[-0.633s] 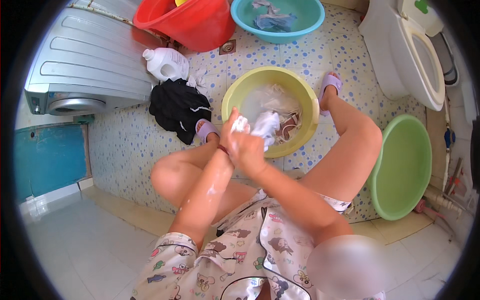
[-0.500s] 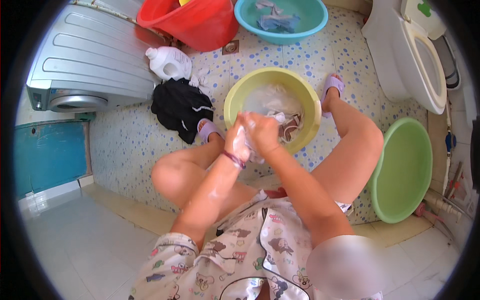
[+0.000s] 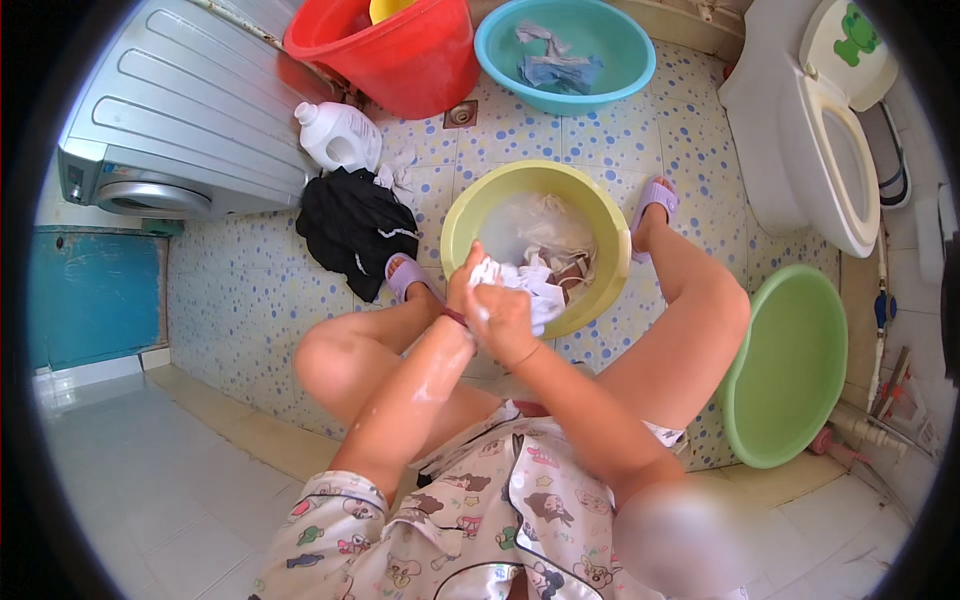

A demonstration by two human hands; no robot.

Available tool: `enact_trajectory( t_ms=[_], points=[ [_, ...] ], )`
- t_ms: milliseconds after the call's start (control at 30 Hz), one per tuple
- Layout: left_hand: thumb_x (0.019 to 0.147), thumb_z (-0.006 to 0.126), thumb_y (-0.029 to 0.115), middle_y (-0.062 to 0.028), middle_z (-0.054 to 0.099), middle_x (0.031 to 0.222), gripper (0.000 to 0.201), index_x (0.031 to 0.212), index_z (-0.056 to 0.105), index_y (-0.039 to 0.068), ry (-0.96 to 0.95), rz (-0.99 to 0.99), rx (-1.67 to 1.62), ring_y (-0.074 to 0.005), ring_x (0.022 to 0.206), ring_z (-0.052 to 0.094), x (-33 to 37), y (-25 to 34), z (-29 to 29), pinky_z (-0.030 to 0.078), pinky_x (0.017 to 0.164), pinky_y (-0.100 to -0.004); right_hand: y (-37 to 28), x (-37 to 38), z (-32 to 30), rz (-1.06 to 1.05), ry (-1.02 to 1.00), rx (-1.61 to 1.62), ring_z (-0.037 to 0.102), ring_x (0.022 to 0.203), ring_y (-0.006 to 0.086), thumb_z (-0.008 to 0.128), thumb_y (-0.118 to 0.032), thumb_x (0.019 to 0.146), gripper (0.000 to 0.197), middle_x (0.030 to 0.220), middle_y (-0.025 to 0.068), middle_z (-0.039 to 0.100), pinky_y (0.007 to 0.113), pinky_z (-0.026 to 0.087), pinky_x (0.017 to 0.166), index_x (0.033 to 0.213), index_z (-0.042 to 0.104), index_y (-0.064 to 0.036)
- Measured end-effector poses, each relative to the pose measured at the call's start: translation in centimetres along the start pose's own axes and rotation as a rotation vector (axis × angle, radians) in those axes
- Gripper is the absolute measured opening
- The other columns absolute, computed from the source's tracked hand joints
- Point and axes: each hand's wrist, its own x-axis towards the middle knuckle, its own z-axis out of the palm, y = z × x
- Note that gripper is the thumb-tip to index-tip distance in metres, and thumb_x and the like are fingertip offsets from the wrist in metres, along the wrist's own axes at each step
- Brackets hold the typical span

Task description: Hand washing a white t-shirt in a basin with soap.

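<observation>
My left hand [image 3: 461,287] and my right hand [image 3: 502,316] are pressed together over the near left rim of a yellow basin [image 3: 610,275]. A wet, soapy white cloth [image 3: 540,300] is bunched between them, its loose end hanging into the basin beside my right hand. My right fingers are curled in against the left palm, gripping the cloth. Suds cover my left wrist and forearm. Cloudy water [image 3: 505,228] fills the basin, with cream-coloured laundry [image 3: 552,235] and a brown piece with pale straps [image 3: 575,275] lying in it.
Black clothing [image 3: 355,225] lies on the floor by a white detergent jug [image 3: 338,137] and a washing machine [image 3: 190,110]. Beyond stand a red tub [image 3: 400,65] and a blue basin [image 3: 565,100] holding cloths. A green basin [image 3: 785,370] and a toilet [image 3: 800,140] are at right.
My hands have moved slightly down and turned, with the right now below the left. More of the white cloth shows, spread to the right over the basin. The view has tilted a little.
</observation>
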Motion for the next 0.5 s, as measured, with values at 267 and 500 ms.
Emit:
enact_trajectory(
  t_ms=[267, 500],
  points=[
    [0.085, 0.047, 0.038, -0.0025, 0.054, 0.073, 0.031, 0.082, 0.053, 0.008, 0.318, 0.027, 0.132, -0.0163, 0.07, 0.053, -1.0, -0.7, 1.2, 0.044, 0.066, -0.0277, -0.2, -0.7, 0.2, 0.083, 0.01, 0.008, 0.047, 0.043, 0.0298, 0.048, -0.025, 0.083, 0.032, 0.048, 0.0153, 0.045, 0.036, 0.037, 0.044, 0.06, 0.054, -0.0021],
    [0.083, 0.047, 0.043, -0.0031, 0.051, 0.066, 0.036, 0.072, 0.052, 0.009, 0.715, 0.094, 0.272, -0.0164, 0.059, 0.05, 0.3, -1.2, 2.6, 0.044, 0.057, -0.0312, 0.5, -1.0, 1.3, 0.116, 0.203, -0.039, 0.051, 0.049, 0.0288, 0.049, -0.014, 0.077, 0.021, 0.056, 0.0129, 0.052, 0.038, 0.039, 0.043, 0.057, 0.049, -0.0074]
  ],
)
